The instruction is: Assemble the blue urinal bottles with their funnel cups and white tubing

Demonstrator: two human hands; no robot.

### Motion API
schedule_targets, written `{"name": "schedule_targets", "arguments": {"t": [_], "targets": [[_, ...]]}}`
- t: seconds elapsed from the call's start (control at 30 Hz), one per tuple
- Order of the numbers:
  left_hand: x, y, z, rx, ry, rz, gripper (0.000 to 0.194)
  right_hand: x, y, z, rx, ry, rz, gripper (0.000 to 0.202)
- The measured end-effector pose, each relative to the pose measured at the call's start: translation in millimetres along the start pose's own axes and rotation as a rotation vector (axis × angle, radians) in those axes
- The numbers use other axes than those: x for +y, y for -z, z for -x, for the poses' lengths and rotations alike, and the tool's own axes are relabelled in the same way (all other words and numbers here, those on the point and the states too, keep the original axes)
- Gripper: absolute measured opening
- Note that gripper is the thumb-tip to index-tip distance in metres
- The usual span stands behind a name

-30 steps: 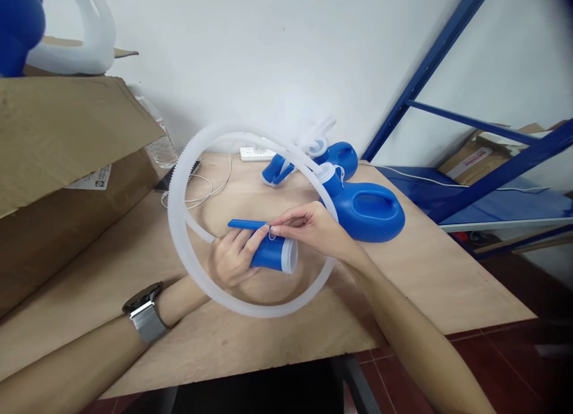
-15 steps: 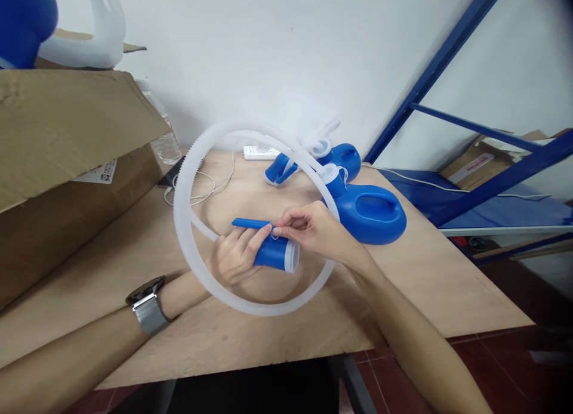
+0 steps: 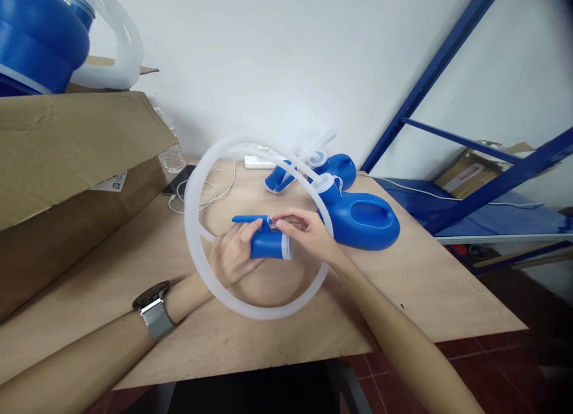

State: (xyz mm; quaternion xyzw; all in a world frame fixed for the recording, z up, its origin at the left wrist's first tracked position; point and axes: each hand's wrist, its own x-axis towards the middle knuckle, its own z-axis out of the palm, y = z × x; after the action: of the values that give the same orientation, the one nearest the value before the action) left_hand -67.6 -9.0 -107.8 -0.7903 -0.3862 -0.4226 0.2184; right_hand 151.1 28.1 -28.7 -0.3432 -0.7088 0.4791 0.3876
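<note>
- Left hand (image 3: pixel 233 252) grips the blue tube (image 3: pixel 267 246), seen inside the curled white hose (image 3: pixel 267 311).
- Its fingertip has slid back along the handle (image 3: pixel 248 219) — baring the thin loop (image 3: pixel 271 223) that the right hand (image 3: pixel 310 232) pinches.

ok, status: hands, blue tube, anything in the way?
Left hand closed around blue tube, white rim facing right. Right hand, fingertips at handle end. Pale hose looped about the work, crossing in front of left wrist.

rear of blue cylinder (image 3: pixel 265 247) hidden by left grip (image 3: pixel 235 253); carton (image 3: pixel 76 190) cut by left edge
</note>
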Motion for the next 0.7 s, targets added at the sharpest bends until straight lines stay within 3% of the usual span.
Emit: {"name": "schedule_targets", "arguments": {"t": [0.13, 0.23, 0.33, 0.47, 0.6, 0.7], "targets": [[-7.3, -2.3, 5.5, -0.021, 0.16, 0.047, 0.082, 13.7, 1.8, -1.4, -0.055, -0.04, -0.169, 0.052], [-10.3, -2.0, 8.3, -0.065, 0.287, 0.078, 0.088, 24.2, -4.1, 1.1, -0.175, 0.009, -0.147, 0.08], [-12.3, 1.1, 6.1, -0.117, 0.344, 0.102, 0.091, 33.8, -11.4, 1.3, -0.151, 0.077, -0.054, 0.103], [-17.8, 4.5, -0.1, -0.085, 0.337, 0.127, 0.094, 39.2, -11.3, -2.3, 0.016, 0.1, -0.048, 0.09], [-27.4, 6.2, -3.6, -0.061, 0.312, 0.082, 0.089, 37.6, -4.8, -4.0, 0.073, -0.097, -0.191, 0.1], [-31.4, 9.6, -4.1, -0.131, 0.248, 0.0, 0.071, 34.0, -4.6, -3.3, 0.069, -0.172, -0.254, 0.086]]}}
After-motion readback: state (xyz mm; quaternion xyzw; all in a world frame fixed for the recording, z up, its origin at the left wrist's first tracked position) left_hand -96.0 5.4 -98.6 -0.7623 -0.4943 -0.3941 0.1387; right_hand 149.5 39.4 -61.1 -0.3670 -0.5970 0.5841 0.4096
